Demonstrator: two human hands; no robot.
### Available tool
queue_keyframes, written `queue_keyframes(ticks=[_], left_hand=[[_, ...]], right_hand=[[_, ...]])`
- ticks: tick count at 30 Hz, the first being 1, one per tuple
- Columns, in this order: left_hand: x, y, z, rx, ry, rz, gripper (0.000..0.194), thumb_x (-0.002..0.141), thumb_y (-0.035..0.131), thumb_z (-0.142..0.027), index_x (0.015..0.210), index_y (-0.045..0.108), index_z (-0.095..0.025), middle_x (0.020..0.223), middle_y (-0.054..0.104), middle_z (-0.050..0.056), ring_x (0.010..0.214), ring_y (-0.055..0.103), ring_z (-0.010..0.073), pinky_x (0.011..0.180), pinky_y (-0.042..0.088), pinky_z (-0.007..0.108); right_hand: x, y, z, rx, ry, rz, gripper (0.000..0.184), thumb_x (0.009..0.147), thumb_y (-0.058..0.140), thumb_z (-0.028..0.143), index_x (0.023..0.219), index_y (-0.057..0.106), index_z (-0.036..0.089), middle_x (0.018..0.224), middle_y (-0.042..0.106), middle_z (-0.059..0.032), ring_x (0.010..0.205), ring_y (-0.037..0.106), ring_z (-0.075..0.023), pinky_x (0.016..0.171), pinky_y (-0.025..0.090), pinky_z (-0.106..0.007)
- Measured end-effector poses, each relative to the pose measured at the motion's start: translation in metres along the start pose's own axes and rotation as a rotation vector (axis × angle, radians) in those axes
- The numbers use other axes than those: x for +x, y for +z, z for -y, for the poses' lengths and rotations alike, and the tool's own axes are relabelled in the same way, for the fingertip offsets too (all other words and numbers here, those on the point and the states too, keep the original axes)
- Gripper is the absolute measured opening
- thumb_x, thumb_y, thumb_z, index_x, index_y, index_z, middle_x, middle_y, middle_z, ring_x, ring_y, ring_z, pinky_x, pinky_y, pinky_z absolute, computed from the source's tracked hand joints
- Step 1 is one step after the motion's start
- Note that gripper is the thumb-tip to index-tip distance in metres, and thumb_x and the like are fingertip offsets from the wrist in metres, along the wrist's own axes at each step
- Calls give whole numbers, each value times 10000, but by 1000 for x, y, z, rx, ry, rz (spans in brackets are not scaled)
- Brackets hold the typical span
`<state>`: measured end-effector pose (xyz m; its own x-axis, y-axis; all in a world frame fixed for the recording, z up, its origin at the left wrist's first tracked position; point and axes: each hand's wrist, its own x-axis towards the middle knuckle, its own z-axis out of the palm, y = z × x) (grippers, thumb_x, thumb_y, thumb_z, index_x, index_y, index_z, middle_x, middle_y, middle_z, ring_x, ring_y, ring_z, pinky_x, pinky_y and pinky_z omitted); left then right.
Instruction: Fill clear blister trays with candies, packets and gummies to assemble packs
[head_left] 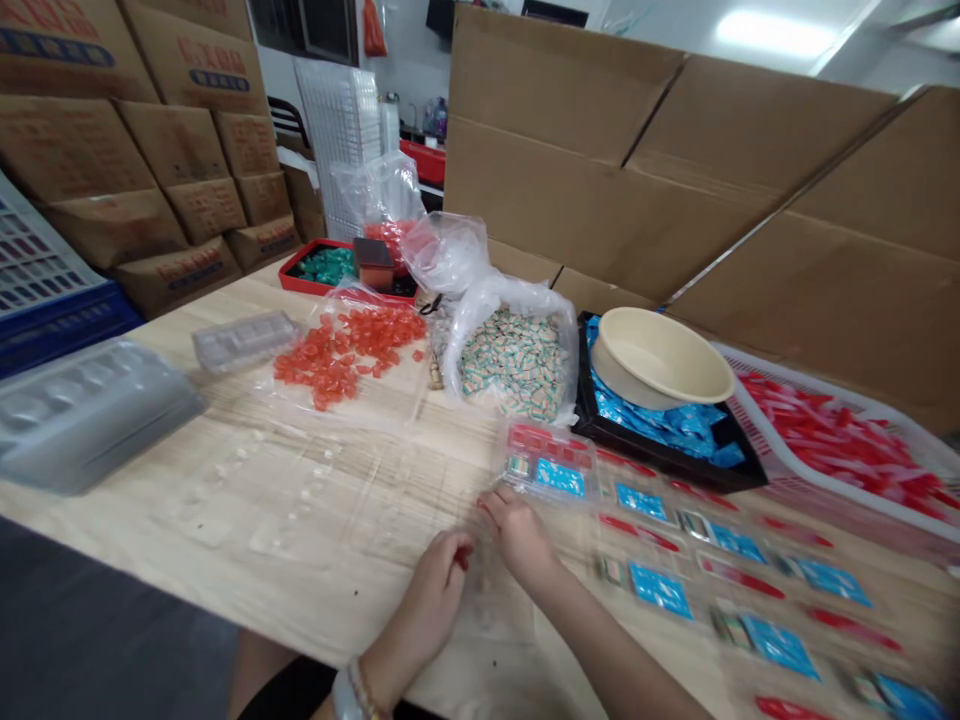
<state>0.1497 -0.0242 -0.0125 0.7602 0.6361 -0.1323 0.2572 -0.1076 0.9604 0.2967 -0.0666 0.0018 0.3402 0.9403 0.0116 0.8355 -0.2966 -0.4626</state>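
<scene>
My left hand (441, 572) is closed, with a bit of red showing at its fingertips that looks like a small red piece. Close beside it, my right hand (519, 528) has its fingers pinched together; what they hold, if anything, is too blurred to name. Both hands are over a clear plastic blister tray (491, 590) lying on the table. Just beyond the right hand is a filled clear tray (551, 465) with red pieces, a blue packet and a small printed packet. More clear trays (292, 485) lie flat to the left.
Orange-red pieces (349, 345) lie on a plastic bag. An open bag of small printed packets (514, 360) stands mid-table. A cream basin (660, 355) rests on a black tray of blue packets (675, 425). A basket (847, 440) holds red and pink items. Stacked trays (90, 410) are at left.
</scene>
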Motion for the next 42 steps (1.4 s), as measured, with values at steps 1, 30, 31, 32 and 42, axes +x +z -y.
queue_keyframes(ticks=[1, 30, 31, 32, 42], left_hand=[[1, -1, 2, -7, -2, 16, 323, 691, 313, -42, 898, 541, -139, 881, 566, 71, 822, 523, 158, 786, 428, 303], [59, 14, -21, 418, 32, -28, 172, 747, 431, -124, 750, 602, -149, 765, 583, 55, 775, 532, 173, 724, 393, 285], [59, 14, -22, 437, 28, -25, 171, 750, 432, -129, 740, 602, -147, 757, 584, 56, 767, 533, 173, 716, 390, 282], [59, 14, -22, 449, 27, -23, 172, 754, 432, -133, 737, 602, -146, 753, 584, 56, 761, 534, 172, 712, 387, 280], [56, 17, -20, 468, 65, -11, 184, 760, 421, -146, 788, 602, -142, 783, 600, 58, 768, 547, 171, 714, 397, 268]], right_hand=[[3, 1, 0, -53, -10, 34, 219, 823, 396, 148, 743, 600, 164, 760, 575, -62, 665, 536, -149, 601, 418, -248], [-15, 5, -26, 255, 18, -48, 239, 710, 429, 81, 851, 601, 168, 710, 572, -24, 676, 526, -151, 632, 423, -258], [-17, 7, -27, 287, 9, -70, 235, 726, 422, 91, 855, 603, 170, 725, 578, -29, 691, 530, -153, 646, 429, -264], [-19, 8, -28, 304, -1, -97, 238, 743, 411, 99, 858, 607, 171, 751, 584, -38, 715, 534, -155, 663, 432, -271], [-23, 14, -18, 223, 83, -217, 268, 760, 379, 85, 749, 640, 141, 725, 532, -57, 676, 515, -150, 655, 427, -262]])
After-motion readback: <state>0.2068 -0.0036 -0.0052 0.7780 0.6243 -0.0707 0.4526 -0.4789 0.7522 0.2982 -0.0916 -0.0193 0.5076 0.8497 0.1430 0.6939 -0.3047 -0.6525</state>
